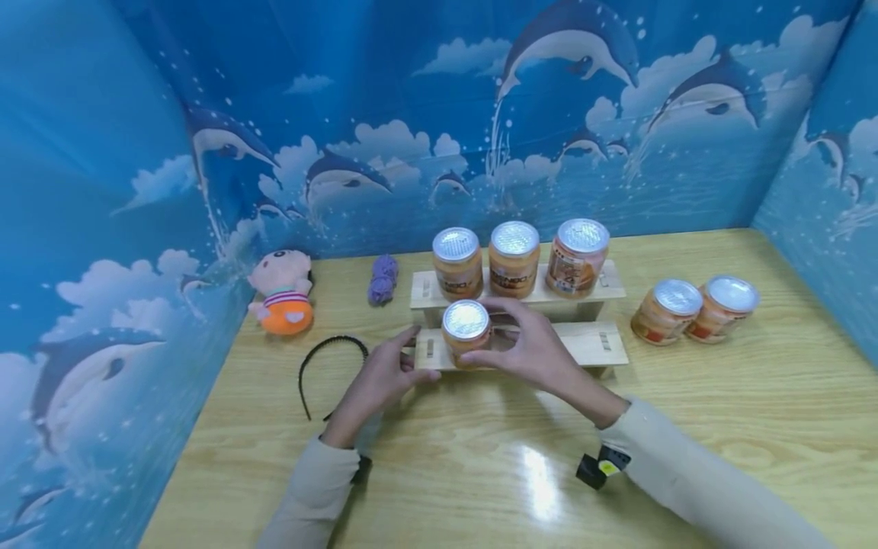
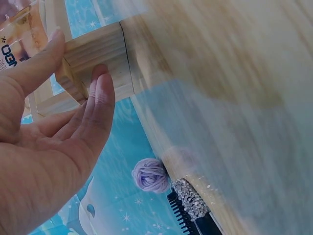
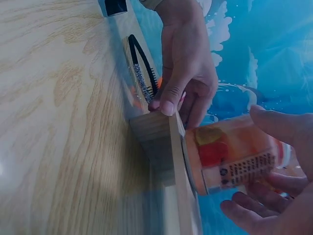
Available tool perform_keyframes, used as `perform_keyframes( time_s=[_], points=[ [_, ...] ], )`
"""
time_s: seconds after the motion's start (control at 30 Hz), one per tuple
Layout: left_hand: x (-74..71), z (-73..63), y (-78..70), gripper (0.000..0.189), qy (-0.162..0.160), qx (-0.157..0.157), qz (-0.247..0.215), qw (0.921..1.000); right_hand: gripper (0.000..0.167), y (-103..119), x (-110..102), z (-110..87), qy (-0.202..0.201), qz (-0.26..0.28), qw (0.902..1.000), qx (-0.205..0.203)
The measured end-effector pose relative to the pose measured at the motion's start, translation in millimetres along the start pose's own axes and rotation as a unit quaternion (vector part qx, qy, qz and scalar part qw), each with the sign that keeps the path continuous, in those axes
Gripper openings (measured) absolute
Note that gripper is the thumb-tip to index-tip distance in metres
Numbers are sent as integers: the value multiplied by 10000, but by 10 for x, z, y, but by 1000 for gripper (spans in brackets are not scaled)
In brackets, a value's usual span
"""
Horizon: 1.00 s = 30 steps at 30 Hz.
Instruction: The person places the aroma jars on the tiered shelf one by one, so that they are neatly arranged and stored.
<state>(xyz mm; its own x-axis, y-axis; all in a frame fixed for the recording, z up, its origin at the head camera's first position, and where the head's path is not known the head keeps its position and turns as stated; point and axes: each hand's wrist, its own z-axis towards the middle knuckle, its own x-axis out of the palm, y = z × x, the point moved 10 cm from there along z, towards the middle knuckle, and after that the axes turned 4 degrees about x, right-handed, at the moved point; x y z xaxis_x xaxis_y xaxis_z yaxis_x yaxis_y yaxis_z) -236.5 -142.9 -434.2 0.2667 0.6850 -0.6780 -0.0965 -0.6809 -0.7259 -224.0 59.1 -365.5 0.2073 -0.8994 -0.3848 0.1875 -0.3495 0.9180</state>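
An orange-labelled can (image 1: 466, 322) with a silver lid stands upright at the left end of the lower step of a wooden two-step rack (image 1: 581, 343). My right hand (image 1: 530, 345) holds this can, thumb at its front and fingers round its far side. In the right wrist view the base of the can (image 3: 230, 154) meets the board. My left hand (image 1: 386, 372) grips the left end of the same step, thumb on the front edge and fingers beyond it. Three similar cans (image 1: 514, 261) stand in a row on the upper step.
Two more cans (image 1: 667, 311) stand together right of the rack. On the left are a plush doll (image 1: 284, 293), a purple yarn bundle (image 1: 382, 279) and a black headband (image 1: 305, 370). A dolphin-printed blue curtain (image 1: 384, 91) borders the wooden table (image 1: 453, 488).
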Motion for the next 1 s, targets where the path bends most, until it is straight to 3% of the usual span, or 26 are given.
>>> perform_keyframes(
  time_s=[0.17,0.33,0.6,0.77,1.0],
  points=[
    [5,-7,-10,91,11,11,-17,10000,81,-31,-173,-170,4,93,9998,203],
    [-14,-20,-15,91,-8,-10,-53,10000,74,-21,-445,-407,-198,110,9997,109],
    [-23,-22,22,91,-18,-116,-56,9999,67,-66,-971,-764,-834,-302,9960,90],
    [0,-9,33,91,6,-136,-75,9999,67,-210,-1412,-956,-1391,-484,9882,418],
    [0,0,6,91,10,-115,-43,9999,71,-549,-2023,-1210,-2148,-742,9665,1192]
  ],
)
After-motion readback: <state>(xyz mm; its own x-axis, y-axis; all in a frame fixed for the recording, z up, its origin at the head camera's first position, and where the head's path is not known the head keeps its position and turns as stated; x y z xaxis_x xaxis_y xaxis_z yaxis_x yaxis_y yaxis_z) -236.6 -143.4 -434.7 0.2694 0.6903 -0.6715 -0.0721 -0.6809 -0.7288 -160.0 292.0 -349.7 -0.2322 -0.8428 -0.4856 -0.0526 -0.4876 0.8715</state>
